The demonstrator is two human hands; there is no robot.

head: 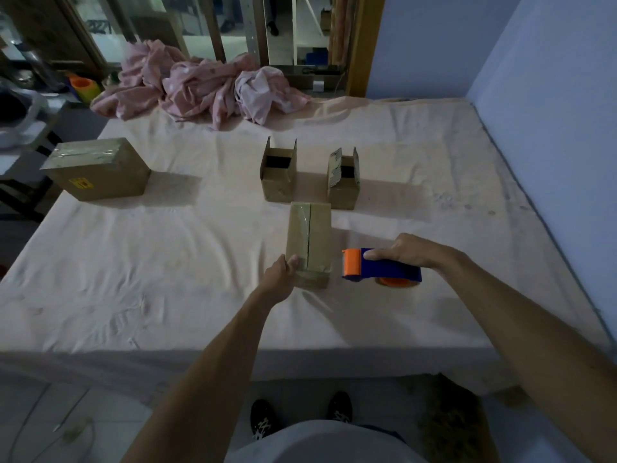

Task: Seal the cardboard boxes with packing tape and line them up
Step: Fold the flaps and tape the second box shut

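Observation:
A small closed cardboard box lies in the middle of the cloth-covered table, with clear tape along its top seam. My left hand grips its near left corner. To its right, my right hand holds a blue and orange tape dispenser that rests on the table. Behind the box stand two small boxes with their flaps up, one at the left and one at the right. A larger taped box sits at the far left.
A heap of pink cloth lies at the table's far edge. A blue wall runs along the right side. An orange cup stands beyond the table's left corner. My feet are below the near edge.

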